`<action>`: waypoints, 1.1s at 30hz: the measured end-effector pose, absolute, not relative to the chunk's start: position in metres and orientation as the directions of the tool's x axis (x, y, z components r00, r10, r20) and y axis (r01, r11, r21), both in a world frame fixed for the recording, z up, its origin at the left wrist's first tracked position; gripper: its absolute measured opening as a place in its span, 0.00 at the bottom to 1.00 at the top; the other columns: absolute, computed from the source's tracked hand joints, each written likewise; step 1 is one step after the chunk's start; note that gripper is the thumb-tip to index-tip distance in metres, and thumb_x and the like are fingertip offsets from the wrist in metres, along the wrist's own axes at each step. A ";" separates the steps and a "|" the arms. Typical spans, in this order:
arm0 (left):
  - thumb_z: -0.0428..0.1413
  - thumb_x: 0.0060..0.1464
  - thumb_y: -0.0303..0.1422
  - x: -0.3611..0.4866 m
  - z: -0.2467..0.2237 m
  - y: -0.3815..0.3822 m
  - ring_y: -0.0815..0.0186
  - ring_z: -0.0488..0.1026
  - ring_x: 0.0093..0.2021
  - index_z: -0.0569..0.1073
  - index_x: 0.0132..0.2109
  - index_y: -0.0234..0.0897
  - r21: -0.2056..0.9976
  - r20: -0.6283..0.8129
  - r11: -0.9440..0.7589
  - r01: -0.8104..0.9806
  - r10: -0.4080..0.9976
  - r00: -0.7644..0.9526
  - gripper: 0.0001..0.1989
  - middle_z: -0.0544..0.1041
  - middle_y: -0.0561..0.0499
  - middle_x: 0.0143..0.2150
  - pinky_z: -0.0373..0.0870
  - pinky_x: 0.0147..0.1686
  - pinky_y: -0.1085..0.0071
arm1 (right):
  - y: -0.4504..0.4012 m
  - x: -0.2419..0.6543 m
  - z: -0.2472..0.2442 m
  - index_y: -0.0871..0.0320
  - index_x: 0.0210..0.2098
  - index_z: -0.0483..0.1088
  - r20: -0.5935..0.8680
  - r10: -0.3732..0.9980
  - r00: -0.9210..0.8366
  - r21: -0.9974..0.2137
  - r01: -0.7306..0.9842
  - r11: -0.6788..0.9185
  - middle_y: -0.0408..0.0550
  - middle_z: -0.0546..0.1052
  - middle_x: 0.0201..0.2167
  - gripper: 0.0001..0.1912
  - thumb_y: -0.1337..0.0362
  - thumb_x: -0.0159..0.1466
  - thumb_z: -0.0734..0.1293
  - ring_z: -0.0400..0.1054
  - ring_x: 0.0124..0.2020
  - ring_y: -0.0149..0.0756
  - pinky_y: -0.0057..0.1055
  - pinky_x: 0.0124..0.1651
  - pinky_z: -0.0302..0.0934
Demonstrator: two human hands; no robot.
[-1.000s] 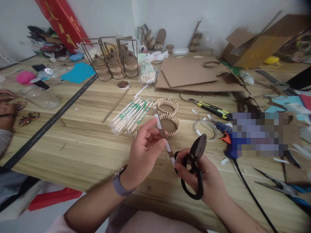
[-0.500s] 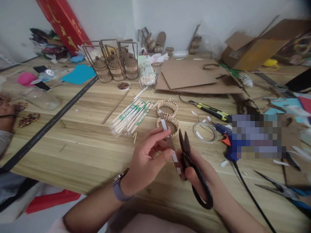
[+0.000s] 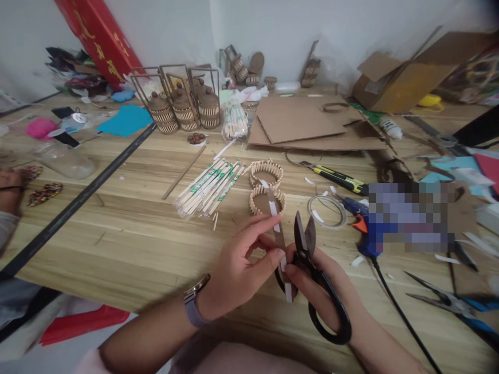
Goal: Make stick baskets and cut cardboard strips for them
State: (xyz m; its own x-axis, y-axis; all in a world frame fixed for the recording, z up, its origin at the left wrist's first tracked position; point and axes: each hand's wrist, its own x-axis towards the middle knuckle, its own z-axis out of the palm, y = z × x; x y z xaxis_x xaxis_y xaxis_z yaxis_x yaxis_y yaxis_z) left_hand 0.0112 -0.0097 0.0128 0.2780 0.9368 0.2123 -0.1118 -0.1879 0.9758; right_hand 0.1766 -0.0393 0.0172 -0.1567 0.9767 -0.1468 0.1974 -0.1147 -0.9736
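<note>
My left hand [image 3: 244, 267] pinches a narrow brown strip [image 3: 279, 240] between thumb and fingers. Several white tape pieces [image 3: 273, 209] sit along the strip, which slants from the stick rings down towards me. In my right hand [image 3: 325, 291] is a pair of black-handled scissors [image 3: 304, 236], blades pointing up and slightly apart. The right thumb and finger also touch the strip's lower part. Just beyond the fingers stand two rings of short wooden sticks, a nearer ring [image 3: 255, 203] and a farther ring [image 3: 278, 169]. The strip's far end overlaps them in view.
Packaged chopsticks [image 3: 208, 187] lie left of the rings. To the right are a tape roll [image 3: 331, 224], a box cutter [image 3: 339, 179], a blue glue gun [image 3: 370, 241] and pliers [image 3: 448, 301]. Cardboard [image 3: 300, 122] and small lidded baskets [image 3: 187, 111] stand behind. Another person's hand [image 3: 10, 189] is far left.
Both hands have shifted slightly right and down with the strip and scissors. My right thumb and finger now meet the strip. The scissor blades have turned a little.
</note>
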 end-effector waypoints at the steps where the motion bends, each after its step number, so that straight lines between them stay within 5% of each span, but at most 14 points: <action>1: 0.60 0.59 0.30 0.012 0.013 -0.009 0.70 0.75 0.39 0.70 0.61 0.47 0.977 0.194 -0.162 -0.140 0.946 0.261 0.24 0.72 0.46 0.58 0.75 0.43 0.73 | -0.040 0.176 0.018 0.55 0.30 0.63 -0.154 0.977 -0.150 -0.971 0.204 -0.122 0.38 0.66 0.21 0.09 0.57 0.62 0.64 0.62 0.20 0.28 0.26 0.24 0.60; 5: 0.64 0.56 0.35 0.014 0.013 -0.002 0.68 0.76 0.38 0.64 0.64 0.42 0.951 0.071 0.000 -0.308 0.974 0.217 0.31 0.79 0.46 0.47 0.75 0.38 0.72 | -0.043 0.173 0.022 0.54 0.28 0.62 -0.160 0.982 -0.101 -0.962 0.239 -0.132 0.38 0.65 0.20 0.09 0.58 0.61 0.64 0.59 0.20 0.28 0.26 0.23 0.57; 12: 0.71 0.42 0.38 0.015 0.020 0.009 0.71 0.72 0.27 0.75 0.50 0.31 0.853 -0.231 0.340 -0.395 0.926 0.299 0.28 0.78 0.54 0.27 0.69 0.32 0.74 | -0.037 0.173 0.022 0.54 0.27 0.63 -0.110 0.988 -0.108 -0.937 0.342 -0.067 0.38 0.64 0.18 0.08 0.58 0.57 0.64 0.59 0.18 0.28 0.26 0.22 0.56; 17: 0.69 0.44 0.42 0.014 0.023 0.010 0.74 0.67 0.23 0.73 0.30 0.32 0.885 -0.218 0.330 -0.327 0.917 0.335 0.18 0.73 0.55 0.23 0.64 0.25 0.77 | -0.035 0.176 0.020 0.54 0.26 0.63 -0.081 0.989 -0.120 -0.922 0.385 -0.029 0.38 0.65 0.18 0.11 0.55 0.59 0.64 0.59 0.18 0.29 0.26 0.21 0.55; 21: 0.66 0.48 0.46 0.013 0.025 0.009 0.75 0.65 0.20 0.70 0.30 0.35 0.882 -0.204 0.335 -0.332 0.906 0.370 0.19 0.71 0.57 0.19 0.62 0.21 0.78 | -0.037 0.183 0.012 0.55 0.33 0.65 -0.034 0.980 -0.195 -0.935 0.353 0.038 0.40 0.65 0.22 0.22 0.42 0.64 0.62 0.59 0.22 0.30 0.27 0.25 0.56; 25: 0.65 0.48 0.48 0.013 0.027 0.009 0.75 0.65 0.17 0.66 0.29 0.36 0.883 -0.183 0.318 -0.344 0.910 0.372 0.22 0.69 0.58 0.18 0.61 0.19 0.79 | -0.037 0.185 0.004 0.55 0.34 0.66 -0.003 0.966 -0.258 -0.946 0.314 0.081 0.40 0.65 0.23 0.37 0.26 0.55 0.57 0.57 0.22 0.30 0.28 0.23 0.53; 33: 0.62 0.53 0.49 0.013 0.025 0.007 0.74 0.69 0.15 0.63 0.31 0.37 0.887 -0.160 0.283 -0.364 0.930 0.331 0.22 0.73 0.57 0.21 0.61 0.14 0.82 | -0.040 0.181 0.006 0.56 0.37 0.69 -0.012 0.946 -0.325 -0.905 0.405 0.128 0.40 0.64 0.23 0.44 0.23 0.52 0.50 0.52 0.24 0.30 0.27 0.25 0.50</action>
State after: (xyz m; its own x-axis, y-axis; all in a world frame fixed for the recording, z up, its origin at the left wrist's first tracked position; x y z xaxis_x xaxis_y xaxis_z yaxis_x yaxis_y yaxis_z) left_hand 0.0134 0.0069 0.0248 0.3310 0.9299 -0.1602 -0.3641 0.2825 0.8875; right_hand 0.1812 -0.0402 0.0060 -0.3247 0.9457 -0.0117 0.4047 0.1278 -0.9055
